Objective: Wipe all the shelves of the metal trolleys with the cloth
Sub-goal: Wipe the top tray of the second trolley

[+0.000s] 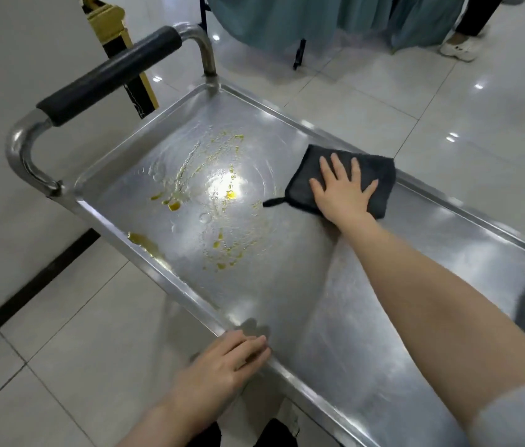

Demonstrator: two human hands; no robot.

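Handle (pixel 109 77) closes the left end of the trolley; the top shelf (pixel 287 285) runs its long axis from that end out to the right. Yellow oily smears (pixel 174 204) cover the left half of the shelf, from the middle to the near rim, with a pool against the near rim. Left hand (pixel 222 366) rests on the near rim with fingers straight, holding nothing, probably to steady the trolley. Cloth (pixel 380 185), dark and folded to a rough square, lies flat against the far rim, to the right of the smears. Right hand (pixel 341 195) presses down on it, palm flat and fingers spread, not curled round it. The coming stroke therefore likely runs left along the long axis, from the cloth toward the handle end; the right hand is the working hand, and no stroke has yet cleared the smears. The shelf is polished steel with a raised lip and a bright glare at its middle. Lower shelves are not in view. A white wall (pixel 12 124) stands left, glossy floor tiles (pixel 383 91) lie beyond, and a bystander's shoe (pixel 457 48) shows at top right
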